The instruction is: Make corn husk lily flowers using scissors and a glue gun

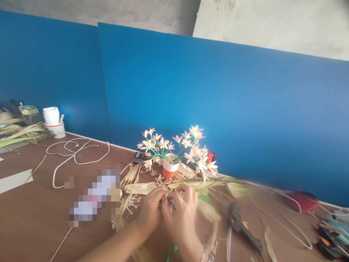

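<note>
My left hand (151,211) and my right hand (181,214) meet over the brown table (35,218), fingertips pinched together on a small pale piece of dried leaf (168,198). What exactly lies between the fingers is mostly hidden. Dried corn husk strips (136,187) lie spread just left and behind the hands. Behind them stands an orange paper cup (169,169) holding pale handmade flowers (174,145) on green stems.
A black glue gun (241,223) lies right of my hands, with white cable (283,222) looping past it. Another white cord (73,156) coils at the left. A white cup (56,128) and palm leaves (19,134) sit far left. A blue board (218,102) backs the table.
</note>
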The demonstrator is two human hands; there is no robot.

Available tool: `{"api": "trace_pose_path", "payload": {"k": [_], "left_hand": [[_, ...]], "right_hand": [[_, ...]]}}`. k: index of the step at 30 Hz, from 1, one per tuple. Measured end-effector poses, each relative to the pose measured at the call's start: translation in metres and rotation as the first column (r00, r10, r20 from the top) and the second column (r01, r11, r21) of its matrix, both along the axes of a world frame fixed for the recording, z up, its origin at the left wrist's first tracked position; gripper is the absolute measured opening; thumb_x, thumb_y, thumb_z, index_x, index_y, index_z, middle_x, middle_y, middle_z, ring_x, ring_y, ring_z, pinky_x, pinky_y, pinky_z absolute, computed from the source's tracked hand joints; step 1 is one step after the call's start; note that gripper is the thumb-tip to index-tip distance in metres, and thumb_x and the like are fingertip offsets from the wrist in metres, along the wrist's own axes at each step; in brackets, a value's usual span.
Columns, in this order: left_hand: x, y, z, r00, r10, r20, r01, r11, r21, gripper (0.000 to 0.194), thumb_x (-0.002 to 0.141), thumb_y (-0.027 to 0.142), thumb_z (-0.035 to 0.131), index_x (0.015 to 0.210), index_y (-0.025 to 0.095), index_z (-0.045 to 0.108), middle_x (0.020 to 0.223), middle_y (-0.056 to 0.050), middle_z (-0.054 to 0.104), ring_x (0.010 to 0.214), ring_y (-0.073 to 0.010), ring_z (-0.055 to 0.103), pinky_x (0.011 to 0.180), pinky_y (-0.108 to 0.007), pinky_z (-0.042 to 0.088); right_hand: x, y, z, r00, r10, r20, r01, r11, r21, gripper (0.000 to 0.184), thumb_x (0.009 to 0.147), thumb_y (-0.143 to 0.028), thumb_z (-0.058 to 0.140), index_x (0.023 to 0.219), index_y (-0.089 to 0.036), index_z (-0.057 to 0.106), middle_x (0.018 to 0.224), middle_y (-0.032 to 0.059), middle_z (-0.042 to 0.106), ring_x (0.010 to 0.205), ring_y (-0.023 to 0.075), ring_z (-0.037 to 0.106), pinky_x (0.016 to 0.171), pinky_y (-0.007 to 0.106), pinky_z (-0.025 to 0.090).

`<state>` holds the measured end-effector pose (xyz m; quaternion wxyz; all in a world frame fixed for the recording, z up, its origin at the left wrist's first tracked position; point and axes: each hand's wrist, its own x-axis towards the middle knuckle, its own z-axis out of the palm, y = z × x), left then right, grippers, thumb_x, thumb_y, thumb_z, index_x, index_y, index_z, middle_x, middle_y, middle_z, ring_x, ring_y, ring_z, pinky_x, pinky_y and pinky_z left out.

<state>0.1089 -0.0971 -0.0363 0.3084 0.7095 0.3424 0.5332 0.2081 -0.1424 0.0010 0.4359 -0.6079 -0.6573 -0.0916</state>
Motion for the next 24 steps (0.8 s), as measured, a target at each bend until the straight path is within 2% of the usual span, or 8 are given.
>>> {"api": "trace_pose_path", "payload": {"k": [3, 6, 8, 11, 16, 19, 24], "left_hand": [[0.001, 0.004, 0.0, 0.999, 0.044, 0.025, -0.037, 0.972, -0.234, 0.009, 0.078, 0.019, 0.055, 0.074, 0.018, 0.063, 0.067, -0.001, 0.06, 0.064, -0.0163, 0.053, 0.059, -0.025, 0.042], [0.002, 0.009, 0.0, 0.996, 0.067, 0.052, -0.043, 0.93, -0.366, 0.013, 0.078, 0.027, 0.056, 0.077, 0.017, 0.065, 0.065, 0.0, 0.059, 0.062, -0.0161, 0.051, 0.058, -0.025, 0.04], [0.003, 0.01, 0.002, 0.996, 0.046, 0.077, -0.015, 0.929, -0.37, 0.015, 0.078, 0.028, 0.056, 0.079, 0.017, 0.065, 0.069, -0.001, 0.061, 0.066, -0.0168, 0.052, 0.062, -0.025, 0.041], [0.003, 0.009, 0.005, 0.995, 0.023, 0.102, 0.015, 0.931, -0.365, 0.016, 0.078, 0.03, 0.056, 0.074, 0.017, 0.064, 0.068, -0.001, 0.061, 0.067, -0.0166, 0.052, 0.063, -0.024, 0.04], [0.003, 0.007, 0.007, 0.995, 0.0, 0.095, 0.033, 0.937, -0.348, 0.017, 0.078, 0.028, 0.056, 0.066, 0.017, 0.061, 0.062, 0.001, 0.055, 0.063, -0.0148, 0.048, 0.059, -0.022, 0.037], [0.004, 0.008, 0.007, 0.991, -0.042, 0.126, 0.082, 0.94, -0.332, 0.019, 0.079, 0.028, 0.057, 0.064, 0.017, 0.06, 0.062, 0.001, 0.055, 0.063, -0.0143, 0.048, 0.059, -0.022, 0.038], [0.005, 0.009, 0.008, 0.985, -0.064, 0.159, 0.114, 0.935, -0.335, 0.02, 0.077, 0.029, 0.061, 0.061, 0.016, 0.062, 0.061, 0.0, 0.058, 0.063, -0.0148, 0.051, 0.06, -0.022, 0.04]], "right_hand": [[0.004, 0.0, 0.002, 0.998, 0.053, -0.028, -0.053, 0.999, -0.006, 0.003, 0.073, -0.017, 0.056, 0.074, -0.02, 0.056, 0.095, 0.0053, 0.046, 0.09, 0.0239, 0.044, 0.08, 0.039, 0.033], [0.014, 0.005, 0.005, 0.975, 0.045, -0.217, -0.054, 0.998, -0.035, 0.0, 0.079, -0.021, 0.053, 0.079, -0.021, 0.052, 0.09, 0.0044, 0.051, 0.088, 0.0224, 0.046, 0.079, 0.037, 0.035], [0.021, 0.009, 0.006, 0.923, 0.038, -0.383, -0.092, 0.988, -0.126, 0.006, 0.082, -0.025, 0.051, 0.08, -0.02, 0.053, 0.086, 0.0035, 0.054, 0.085, 0.0213, 0.049, 0.077, 0.034, 0.037], [0.026, 0.015, 0.008, 0.801, 0.038, -0.598, -0.236, 0.938, -0.256, 0.016, 0.081, -0.032, 0.054, 0.071, -0.02, 0.055, 0.079, 0.0021, 0.057, 0.079, 0.0198, 0.052, 0.073, 0.03, 0.039], [0.026, 0.018, 0.008, 0.636, 0.004, -0.772, -0.361, 0.885, -0.293, 0.018, 0.071, -0.03, 0.062, 0.06, -0.018, 0.054, 0.066, -0.0012, 0.055, 0.066, 0.016, 0.049, 0.064, 0.026, 0.038], [0.026, 0.018, 0.007, 0.599, -0.017, -0.8, -0.372, 0.879, -0.297, 0.014, 0.07, -0.027, 0.061, 0.062, -0.018, 0.054, 0.065, -0.0019, 0.054, 0.063, 0.0146, 0.047, 0.062, 0.025, 0.037], [0.028, 0.018, 0.007, 0.602, -0.02, -0.798, -0.379, 0.873, -0.308, 0.012, 0.071, -0.023, 0.06, 0.062, -0.018, 0.053, 0.066, -0.002, 0.053, 0.063, 0.0138, 0.046, 0.061, 0.024, 0.038]]}}
